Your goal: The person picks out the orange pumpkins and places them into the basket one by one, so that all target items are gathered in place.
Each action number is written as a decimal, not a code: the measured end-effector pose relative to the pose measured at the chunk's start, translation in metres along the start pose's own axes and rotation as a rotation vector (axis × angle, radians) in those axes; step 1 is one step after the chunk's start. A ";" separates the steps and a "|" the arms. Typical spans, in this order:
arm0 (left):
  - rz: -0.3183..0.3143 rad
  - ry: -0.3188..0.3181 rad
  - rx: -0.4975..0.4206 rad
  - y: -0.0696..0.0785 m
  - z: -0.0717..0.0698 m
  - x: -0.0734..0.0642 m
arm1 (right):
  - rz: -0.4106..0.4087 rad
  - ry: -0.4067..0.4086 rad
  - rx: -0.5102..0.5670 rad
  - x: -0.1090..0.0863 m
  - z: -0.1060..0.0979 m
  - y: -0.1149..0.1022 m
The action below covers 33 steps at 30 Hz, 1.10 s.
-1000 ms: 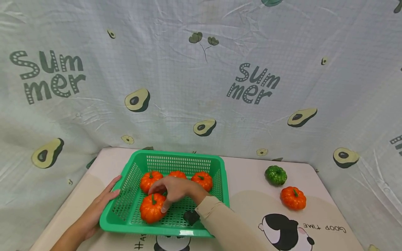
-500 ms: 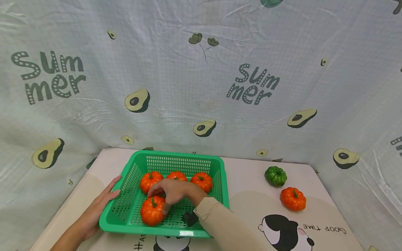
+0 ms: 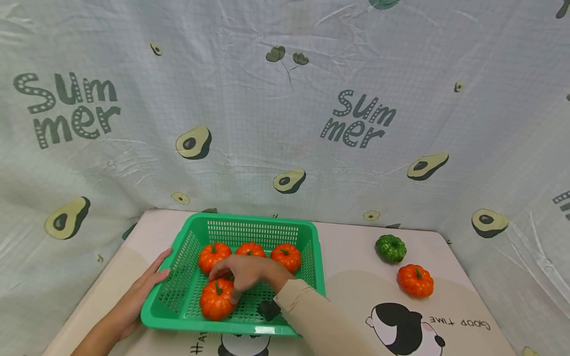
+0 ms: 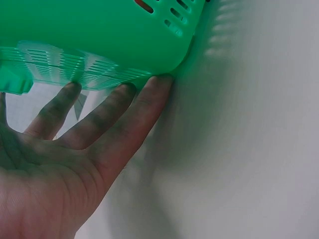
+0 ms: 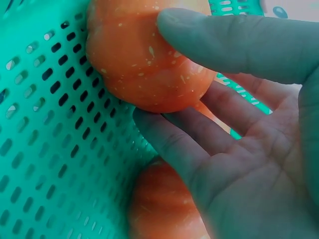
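A green plastic basket [image 3: 218, 326] stands on the table with several small orange pumpkins in it. My right hand [image 3: 250, 271] reaches inside and grips the front pumpkin [image 3: 215, 302], thumb on one side and fingers on the other. In the right wrist view the thumb presses on that pumpkin [image 5: 144, 59], and another pumpkin [image 5: 162, 204] lies near the fingers. Outside the basket, my left hand [image 3: 138, 298] rests against its left side. Its fingers are extended, with the tips touching the basket wall [image 4: 99, 30] in the left wrist view.
Behind the right hand sit a left pumpkin [image 3: 214, 257], a middle pumpkin [image 3: 251, 248] and a right pumpkin [image 3: 287, 257]. On the table to the right lie a green pumpkin [image 3: 391, 248] and an orange pumpkin [image 3: 415, 281]. A printed cloth [image 3: 249, 113] hangs behind the table.
The front pumpkin has shifted slightly toward the basket's near side, with my right hand on it. My left hand and the basket look unmoved.
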<state>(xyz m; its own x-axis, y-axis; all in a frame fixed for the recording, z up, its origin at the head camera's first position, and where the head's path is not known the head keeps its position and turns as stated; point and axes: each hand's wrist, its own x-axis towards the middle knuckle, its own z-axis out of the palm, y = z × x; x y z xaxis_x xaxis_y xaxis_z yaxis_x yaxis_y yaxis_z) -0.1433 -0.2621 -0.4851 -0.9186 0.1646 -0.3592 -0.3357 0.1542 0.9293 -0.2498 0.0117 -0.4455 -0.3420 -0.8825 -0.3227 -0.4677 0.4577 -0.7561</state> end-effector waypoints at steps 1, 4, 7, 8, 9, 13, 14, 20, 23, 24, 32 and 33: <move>-0.003 0.002 0.003 0.000 0.000 0.000 | 0.003 -0.001 -0.002 0.000 0.000 0.000; -0.007 -0.001 0.006 0.000 0.001 0.001 | 0.009 -0.004 -0.024 0.001 0.000 0.000; -0.005 -0.004 0.006 0.000 0.001 0.002 | 0.017 0.003 -0.045 0.000 0.000 -0.001; -0.005 -0.006 0.005 0.000 0.001 0.002 | 0.018 0.006 -0.054 -0.001 0.000 -0.002; -0.004 -0.007 0.002 0.000 0.001 0.002 | 0.021 0.012 -0.064 -0.002 0.000 -0.003; -0.007 -0.006 0.001 0.000 0.000 0.002 | 0.016 0.044 -0.019 -0.008 -0.004 -0.009; -0.007 -0.007 0.001 0.000 -0.001 0.001 | 0.012 0.054 0.005 -0.010 -0.006 -0.010; -0.008 -0.007 0.010 0.000 -0.001 0.001 | -0.033 0.144 0.096 -0.030 -0.018 -0.018; -0.007 -0.002 0.014 0.000 -0.002 0.001 | -0.059 0.188 0.160 -0.043 -0.025 -0.018; -0.002 -0.001 0.016 0.000 -0.002 0.001 | -0.070 0.200 0.184 -0.048 -0.027 -0.018; -0.011 -0.011 0.011 0.000 -0.002 0.002 | -0.134 0.298 0.278 -0.083 -0.044 -0.004; -0.013 -0.013 0.009 0.000 -0.002 0.002 | -0.139 0.312 0.285 -0.087 -0.046 -0.002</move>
<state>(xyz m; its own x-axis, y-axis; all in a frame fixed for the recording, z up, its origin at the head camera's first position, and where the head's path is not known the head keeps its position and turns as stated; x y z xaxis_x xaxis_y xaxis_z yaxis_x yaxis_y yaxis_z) -0.1457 -0.2636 -0.4860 -0.9113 0.1754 -0.3725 -0.3458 0.1650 0.9237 -0.2566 0.0929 -0.3896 -0.5419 -0.8388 -0.0522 -0.2986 0.2502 -0.9210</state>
